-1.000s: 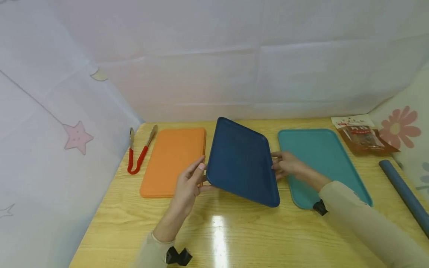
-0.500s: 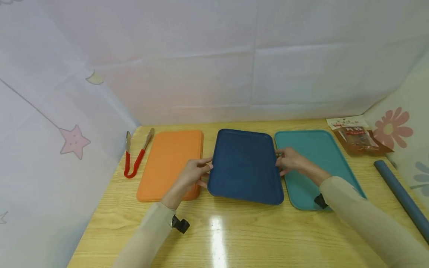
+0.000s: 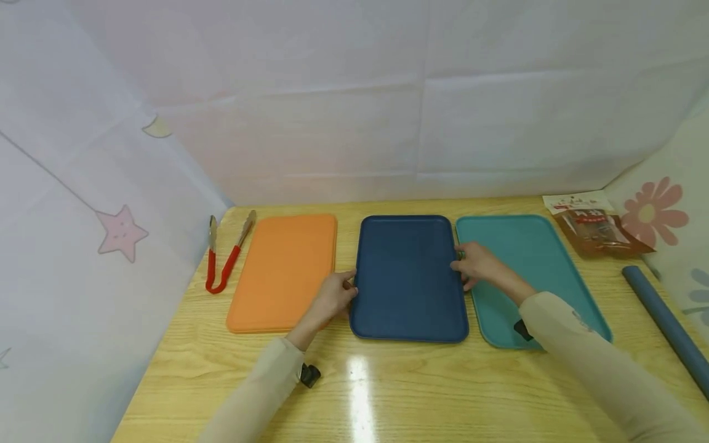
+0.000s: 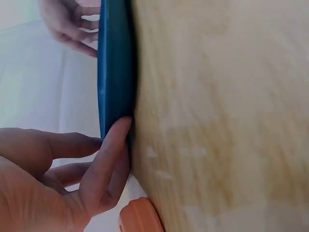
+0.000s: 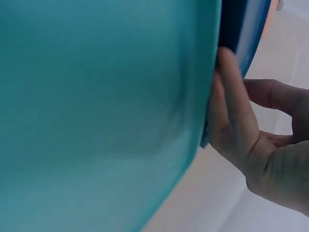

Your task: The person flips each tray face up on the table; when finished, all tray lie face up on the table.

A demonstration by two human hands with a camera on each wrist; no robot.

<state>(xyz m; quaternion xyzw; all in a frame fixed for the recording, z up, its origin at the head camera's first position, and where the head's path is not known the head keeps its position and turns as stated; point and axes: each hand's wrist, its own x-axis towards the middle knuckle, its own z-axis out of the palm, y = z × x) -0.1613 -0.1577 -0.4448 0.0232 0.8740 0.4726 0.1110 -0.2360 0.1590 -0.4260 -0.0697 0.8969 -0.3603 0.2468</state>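
Observation:
A navy blue tray (image 3: 410, 277) with a low raised rim lies on the wooden table between an orange tray and a teal tray. My left hand (image 3: 334, 296) pinches its left edge. In the left wrist view, thumb and fingertips close on the end of the navy tray (image 4: 115, 72), low over the wood. At the opposite edge, my right hand (image 3: 477, 263) holds the rim, its fingers in the narrow gap beside the teal tray (image 3: 520, 258). The right wrist view has those fingers (image 5: 234, 96) against the navy tray (image 5: 253, 38), partly behind the teal rim.
On the left lie an orange tray (image 3: 285, 271), its edge looking layered, and red-handled tongs (image 3: 224, 271). A brown food packet (image 3: 598, 231) sits at the back right, with a grey-blue roll (image 3: 667, 326) along the right side. Fabric walls (image 3: 332, 141) border the table.
The navy tray has gone from raised and tilted to level on the table, both hands lowering with it. The left hand now sits lower along the tray's left edge. Other objects have stayed put.

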